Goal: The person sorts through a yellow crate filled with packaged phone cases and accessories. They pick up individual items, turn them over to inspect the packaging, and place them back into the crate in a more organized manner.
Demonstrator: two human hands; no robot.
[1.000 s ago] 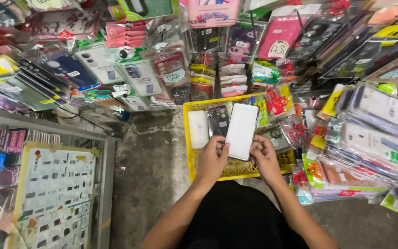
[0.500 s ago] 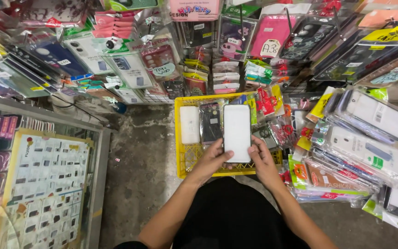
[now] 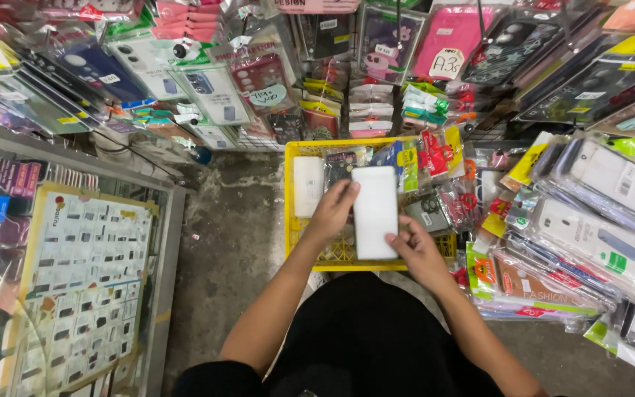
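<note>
Most of what hung around you was hard to read: the wall of packaged phone cases point(image 3: 435, 51) ran off the top edge, and glare on the plastic sleeves blurred what was inside. The glass display counter point(image 3: 75, 279) on your left was cut by the left and bottom edges, its sheet of small items too fine to make out. On your right, the stacked bagged cases point(image 3: 589, 213) spilled past the right edge and covered that side of the concrete floor point(image 3: 237, 220).

The yellow plastic crate point(image 3: 292, 220) sat straight ahead of you on the floor; its near rim was partly hidden by your hands, and packets filled it, a small white case point(image 3: 308, 185) leaning at its left wall.

You held the white phone case point(image 3: 375, 212) upright over the crate's middle. Your left hand point(image 3: 330, 213) gripped its left long edge, fingers curled shut near the top corner. Your right hand point(image 3: 414, 254) closed on its lower right corner, thumb across the front.
</note>
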